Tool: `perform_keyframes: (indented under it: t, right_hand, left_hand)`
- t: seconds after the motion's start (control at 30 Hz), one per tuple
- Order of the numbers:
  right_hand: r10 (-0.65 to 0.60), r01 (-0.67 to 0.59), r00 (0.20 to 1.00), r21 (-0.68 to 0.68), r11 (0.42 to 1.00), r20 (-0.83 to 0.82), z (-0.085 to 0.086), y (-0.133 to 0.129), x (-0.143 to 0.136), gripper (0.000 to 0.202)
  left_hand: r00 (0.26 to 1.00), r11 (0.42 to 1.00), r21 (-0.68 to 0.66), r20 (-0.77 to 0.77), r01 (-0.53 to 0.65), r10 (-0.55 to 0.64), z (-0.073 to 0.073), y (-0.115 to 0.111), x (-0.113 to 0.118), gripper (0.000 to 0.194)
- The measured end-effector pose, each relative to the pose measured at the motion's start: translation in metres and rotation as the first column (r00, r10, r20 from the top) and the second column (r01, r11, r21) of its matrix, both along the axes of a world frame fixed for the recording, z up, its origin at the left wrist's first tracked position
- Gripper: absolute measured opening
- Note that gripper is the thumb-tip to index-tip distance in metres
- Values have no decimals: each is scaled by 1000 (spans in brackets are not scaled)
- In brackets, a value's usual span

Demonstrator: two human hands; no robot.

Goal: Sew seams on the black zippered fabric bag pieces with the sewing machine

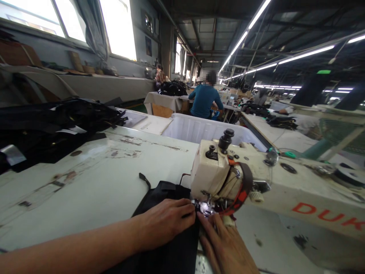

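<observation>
left hand (172, 216) comes in from the left, palm down, fingers curled onto the cloth (178, 251), can't tell if they're pinching | right hand (224, 241) angles in from the near side, fingers pretty straight toward the foot (207, 209), grip's unclear too | cloth's on the table (94, 198), by the sewing machine's (215, 163) left end

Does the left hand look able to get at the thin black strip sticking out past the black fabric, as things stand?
Probably yes: the left hand rests on the black fabric close by, and only that fabric and the tabletop seem to lie between it and the strip.
</observation>
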State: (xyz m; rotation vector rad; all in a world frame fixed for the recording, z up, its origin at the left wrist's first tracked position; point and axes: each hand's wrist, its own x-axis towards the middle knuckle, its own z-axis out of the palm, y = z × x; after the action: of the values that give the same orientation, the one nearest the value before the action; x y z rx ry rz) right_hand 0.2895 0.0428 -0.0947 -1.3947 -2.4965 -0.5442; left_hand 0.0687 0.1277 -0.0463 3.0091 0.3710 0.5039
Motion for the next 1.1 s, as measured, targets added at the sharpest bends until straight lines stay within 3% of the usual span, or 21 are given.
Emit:
perform_keyframes:
  t: [0.17, 0.33, 0.57, 0.63, 0.7, 0.8, 0.87, 0.93, 1.0, 1.07, 1.1]
  right_hand:
    - [19, -18, 1000, 30, 999, -11, -1, -3, 2, 46]
    - [4, 4, 990, 55, 998, -138, 8, -5, 0, 34]
    - [-8, -18, 979, -128, 992, -201, 32, -6, -8, 27]
    - [-22, -15, 977, -171, 985, -210, 45, -13, -13, 29]
    - [-61, 14, 974, -208, 978, -219, 60, -30, -20, 30]
    - [-203, 127, 943, -279, 952, -262, 77, -78, -33, 38]
    - [-385, 167, 859, -527, 833, -337, 73, -116, -44, 46]
    - [-506, 42, 715, -693, 720, -482, 54, -147, -54, 47]
    - [-604, -212, 410, -715, 666, -683, 27, -166, -64, 39]
    - [-706, -531, -21, -591, 608, -708, 1, -172, -78, 37]
    - [-717, -575, -95, -550, 606, -690, -9, -172, -86, 44]
  left_hand:
    - [1000, 1000, -9, -16, -24, 24, 0, -1, 0, 23]
    - [999, 999, -3, 8, -32, 32, -6, -1, -1, 22]
    - [991, 974, -185, 6, -131, 135, -5, 4, 0, 21]
    - [985, 957, -234, -29, -172, 170, 0, -4, -9, 28]
    - [973, 937, -265, -52, -230, 224, 8, -21, -24, 47]
    - [923, 885, -272, -29, -377, 385, 19, -62, -55, 55]
    - [872, 843, -257, -1, -473, 489, 20, -91, -75, 52]
    - [844, 821, -238, 9, -518, 536, 17, -115, -89, 45]
    - [849, 837, -202, 43, -509, 526, 13, -135, -94, 36]
    - [899, 897, -159, 87, -413, 430, 9, -149, -90, 35]
    - [930, 930, -140, 99, -339, 354, 8, -155, -86, 36]
